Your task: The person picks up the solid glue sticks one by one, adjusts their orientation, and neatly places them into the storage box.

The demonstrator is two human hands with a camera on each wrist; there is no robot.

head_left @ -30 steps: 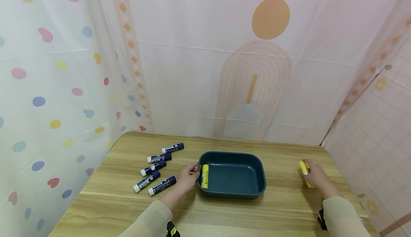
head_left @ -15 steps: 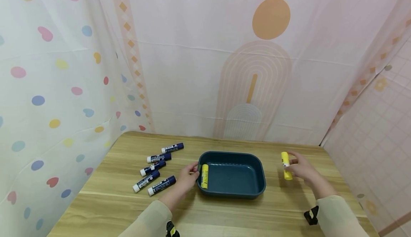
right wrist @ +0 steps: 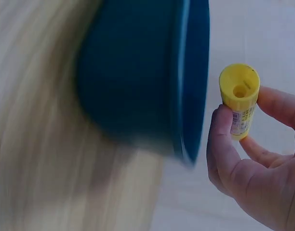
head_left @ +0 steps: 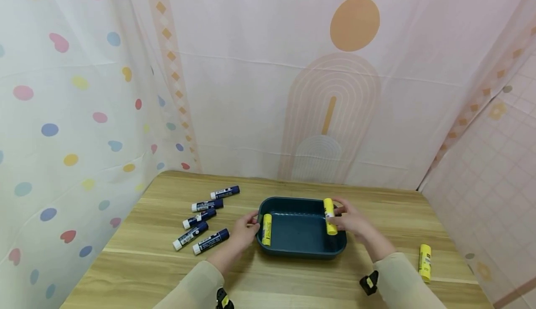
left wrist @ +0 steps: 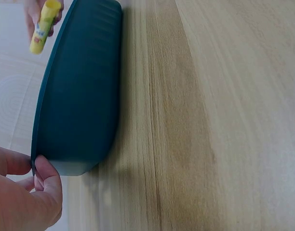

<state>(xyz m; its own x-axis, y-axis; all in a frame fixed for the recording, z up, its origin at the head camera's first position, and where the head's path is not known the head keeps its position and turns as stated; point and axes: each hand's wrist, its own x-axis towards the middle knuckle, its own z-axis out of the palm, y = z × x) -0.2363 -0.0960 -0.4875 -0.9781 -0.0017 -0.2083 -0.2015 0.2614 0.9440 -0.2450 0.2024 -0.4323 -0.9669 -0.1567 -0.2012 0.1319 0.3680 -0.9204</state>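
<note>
Left hand (head_left: 246,230) pinches the lower-centre tray (head_left: 295,254), right hand (head_left: 351,219) a yellow glue stick (head_left: 329,210), likely light, stiff, best held mid-barrel.

Wood-grain counter (head_left: 293,278) stood w/ pale pink arch-print curtain (head_left: 251,90) behind, polka-dot curtain (head_left: 75,109) on L & grid-print curtain (head_left: 512,169) on R.

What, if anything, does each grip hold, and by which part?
Right grip: a yellow glue stick, pinched by its sides. Left grip: the dark tray, held by the rim at its left end.
</note>
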